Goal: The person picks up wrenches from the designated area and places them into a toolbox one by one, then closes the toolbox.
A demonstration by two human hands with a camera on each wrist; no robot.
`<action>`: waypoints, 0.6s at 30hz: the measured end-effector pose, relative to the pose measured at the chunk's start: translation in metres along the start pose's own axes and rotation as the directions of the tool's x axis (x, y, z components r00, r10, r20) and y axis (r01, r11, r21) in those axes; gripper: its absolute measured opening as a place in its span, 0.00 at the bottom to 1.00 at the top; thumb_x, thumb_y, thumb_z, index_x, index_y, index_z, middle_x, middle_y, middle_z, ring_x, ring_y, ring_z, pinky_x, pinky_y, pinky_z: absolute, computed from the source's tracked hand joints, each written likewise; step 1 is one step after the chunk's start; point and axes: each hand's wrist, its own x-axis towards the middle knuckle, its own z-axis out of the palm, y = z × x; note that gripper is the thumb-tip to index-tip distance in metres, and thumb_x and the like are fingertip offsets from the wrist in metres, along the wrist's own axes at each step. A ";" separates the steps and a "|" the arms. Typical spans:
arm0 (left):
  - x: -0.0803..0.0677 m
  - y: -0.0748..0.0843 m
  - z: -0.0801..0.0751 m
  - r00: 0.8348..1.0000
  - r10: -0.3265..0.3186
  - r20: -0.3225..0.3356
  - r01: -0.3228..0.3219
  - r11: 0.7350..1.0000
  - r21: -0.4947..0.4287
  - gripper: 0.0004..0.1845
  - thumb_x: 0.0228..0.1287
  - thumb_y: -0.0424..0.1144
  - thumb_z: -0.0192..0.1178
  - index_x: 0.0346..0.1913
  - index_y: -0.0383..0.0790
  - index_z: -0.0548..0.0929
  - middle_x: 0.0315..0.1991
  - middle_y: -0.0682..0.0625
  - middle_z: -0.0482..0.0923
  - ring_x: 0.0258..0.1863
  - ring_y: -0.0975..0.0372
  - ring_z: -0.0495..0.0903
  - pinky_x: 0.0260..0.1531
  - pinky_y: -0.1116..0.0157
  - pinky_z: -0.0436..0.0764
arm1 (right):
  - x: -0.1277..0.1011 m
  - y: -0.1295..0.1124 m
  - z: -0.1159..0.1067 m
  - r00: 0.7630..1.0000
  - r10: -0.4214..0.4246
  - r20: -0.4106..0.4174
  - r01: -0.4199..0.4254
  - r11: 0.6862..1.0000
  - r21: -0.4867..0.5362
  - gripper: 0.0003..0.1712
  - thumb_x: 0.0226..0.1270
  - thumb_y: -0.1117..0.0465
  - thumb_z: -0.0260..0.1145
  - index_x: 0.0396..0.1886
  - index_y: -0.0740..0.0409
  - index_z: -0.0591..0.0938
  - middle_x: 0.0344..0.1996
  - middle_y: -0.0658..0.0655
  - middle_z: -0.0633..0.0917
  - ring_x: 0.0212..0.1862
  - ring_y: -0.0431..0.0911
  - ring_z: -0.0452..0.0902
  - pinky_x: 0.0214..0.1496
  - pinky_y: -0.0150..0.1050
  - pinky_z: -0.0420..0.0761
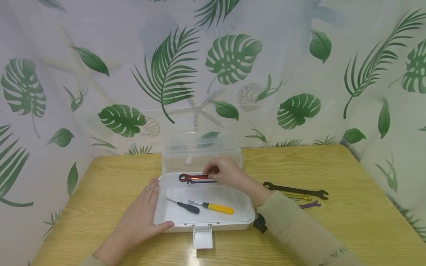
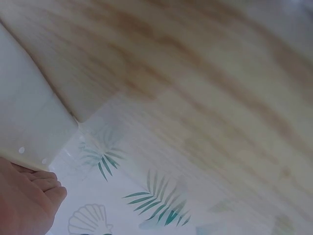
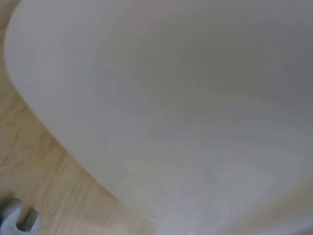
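Observation:
A white plastic box [image 1: 176,218] with a raised clear lid [image 1: 176,162] sits on the table. My right hand [image 1: 229,173] reaches over its back part and pinches the right end of a red wrench [image 1: 188,177]. Just in front of that wrench lies a dark blue wrench [image 1: 194,181], partly hidden by the fingers. A black screwdriver [image 1: 189,207] and a yellow-handled screwdriver [image 1: 217,208] lie nearer the front of the box. Against the box's left side rests my left hand [image 1: 141,210], fingers straight and thumb at the front corner; its fingers [image 2: 34,188] also show in the left wrist view.
On the wooden table [image 1: 346,225], right of the box, lie a black wrench [image 1: 296,190], a gold wrench [image 1: 301,196] and a purple wrench [image 1: 313,204], partly behind my right sleeve. A white latch [image 1: 202,237] hangs down in front. A leaf-patterned sheet [image 1: 283,74] stands behind the table.

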 end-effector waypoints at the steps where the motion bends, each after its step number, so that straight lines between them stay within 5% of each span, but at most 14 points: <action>1: 0.000 0.000 0.000 1.000 -0.001 0.001 0.001 1.000 -0.001 0.66 0.61 0.74 0.63 0.79 0.19 0.57 0.82 0.28 0.56 0.82 0.38 0.60 0.80 0.45 0.67 | 0.000 0.000 0.000 1.000 0.003 -0.003 -0.003 1.000 0.008 0.08 0.70 0.72 0.70 0.44 0.60 0.90 0.41 0.56 0.91 0.41 0.42 0.82 0.48 0.33 0.88; 18: 0.000 0.001 -0.001 1.000 -0.009 0.006 0.009 1.000 -0.019 0.65 0.60 0.73 0.64 0.80 0.20 0.58 0.83 0.29 0.56 0.83 0.38 0.59 0.80 0.44 0.67 | -0.011 0.006 -0.020 0.999 0.027 -0.020 -0.023 0.987 0.159 0.08 0.73 0.71 0.69 0.47 0.66 0.89 0.44 0.61 0.91 0.43 0.45 0.85 0.52 0.37 0.90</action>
